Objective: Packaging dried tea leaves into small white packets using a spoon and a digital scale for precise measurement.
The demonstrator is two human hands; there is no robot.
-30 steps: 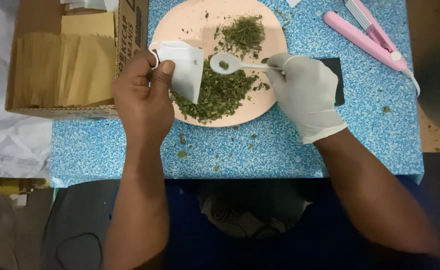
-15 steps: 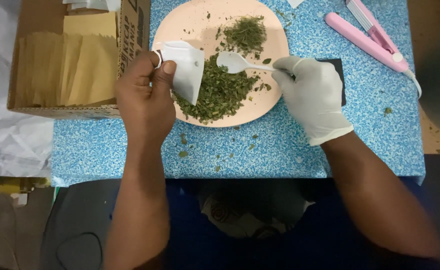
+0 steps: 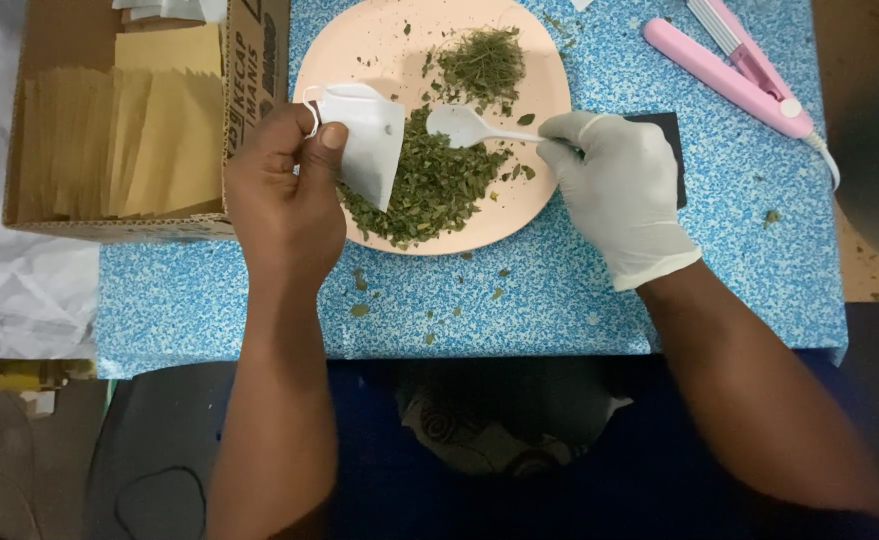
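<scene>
Evidently the left hand (image 3: 284,190) pinches a white bag (image 3: 369,140) open over the plate (image 3: 359,50), catching spills, while the gloved right hand (image 3: 619,190) grips a spoon (image 3: 464,125).

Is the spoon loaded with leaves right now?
No, the white spoon in the gloved right hand shows an empty bowl above the dried leaves.

Soft, even overhead light is falling brightly around the left hand (image 3: 284,190) and right hand (image 3: 619,195); forearms below are blurring and sinking into dim shadow.
</scene>
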